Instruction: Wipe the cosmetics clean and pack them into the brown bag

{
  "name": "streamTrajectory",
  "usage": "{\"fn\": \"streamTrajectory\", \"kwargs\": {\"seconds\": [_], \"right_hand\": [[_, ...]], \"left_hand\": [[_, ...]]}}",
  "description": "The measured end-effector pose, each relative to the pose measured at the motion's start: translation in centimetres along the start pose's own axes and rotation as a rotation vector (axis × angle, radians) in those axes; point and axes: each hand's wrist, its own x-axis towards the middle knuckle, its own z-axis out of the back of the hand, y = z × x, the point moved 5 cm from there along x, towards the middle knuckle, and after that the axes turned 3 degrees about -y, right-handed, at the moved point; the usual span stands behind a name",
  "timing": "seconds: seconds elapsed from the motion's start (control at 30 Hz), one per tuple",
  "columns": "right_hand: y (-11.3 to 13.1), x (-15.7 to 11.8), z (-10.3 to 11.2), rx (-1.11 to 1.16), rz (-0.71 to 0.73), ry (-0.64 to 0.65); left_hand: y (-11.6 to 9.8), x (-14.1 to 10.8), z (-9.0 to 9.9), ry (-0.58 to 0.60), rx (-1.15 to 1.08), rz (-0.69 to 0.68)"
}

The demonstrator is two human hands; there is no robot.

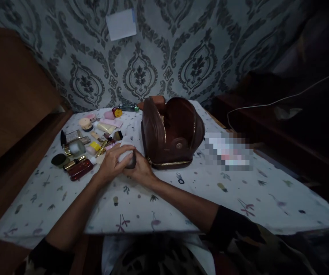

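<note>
A black fabric sleeve band (pixel 57 256) wraps the left forearm (pixel 80 208) at eight o'clock; a matching black band (pixel 227 228) circles the right arm at five. Beyond it, toward four, a dark sleeve (pixel 270 246) carries blotchy tan, camouflage-like patches. Dark clothing with pale, irregular blotches (pixel 153 261) shows at six o'clock. Both forearms are bare below the bands.

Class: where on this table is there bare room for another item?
Bare cloth lies between the forearms, at front left between the dark red item and near edge, and at front right between the right forearm and pixelated patch. Crowded: the cosmetics beyond the left hand, and the brown bag mid-table.
</note>
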Motion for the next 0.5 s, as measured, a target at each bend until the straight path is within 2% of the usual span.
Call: {"fn": "streamTrajectory", "kwargs": {"seconds": [0.17, 0.5], "right_hand": [[0.0, -0.2, 0.1, 0.006, -0.041, -0.017], [1.0, -0.4, 0.5, 0.026, -0.007, -0.03]], "left_hand": [[0.4, -0.3, 0.1, -0.052, 0.003, 0.033], [1.3, -1.0, 0.6, -0.142, 0.115, 0.097]]}}
